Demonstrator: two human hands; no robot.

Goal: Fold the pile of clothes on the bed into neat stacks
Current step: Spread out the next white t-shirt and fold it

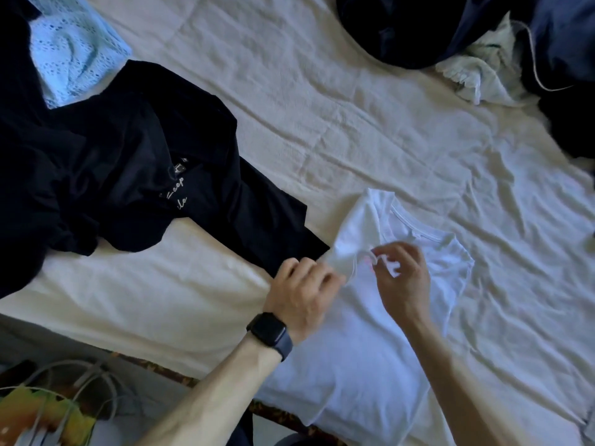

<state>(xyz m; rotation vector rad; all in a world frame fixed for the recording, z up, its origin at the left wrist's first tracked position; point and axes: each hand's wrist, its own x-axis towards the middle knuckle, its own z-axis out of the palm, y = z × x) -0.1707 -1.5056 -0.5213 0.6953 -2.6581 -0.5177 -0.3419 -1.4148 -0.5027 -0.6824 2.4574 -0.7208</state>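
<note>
**White tee: the sleeve sits between both hands**

Navy T-shirt (145, 175) is bunched up off to the left. Left hand (306, 281) grips the sleeve (354, 233) of the white T-shirt (370, 349), which lies flat on the bed (322, 107) with its collar on the far side. Right hand (402, 278) pinches the same sleeve just beside it. I'd guess the fold goes rightward, across the chest.

Wrinkled cream bedsheet (322, 107) in soft daylight, pale cables (96, 378) beside the patterned mattress edge (161, 370).
</note>
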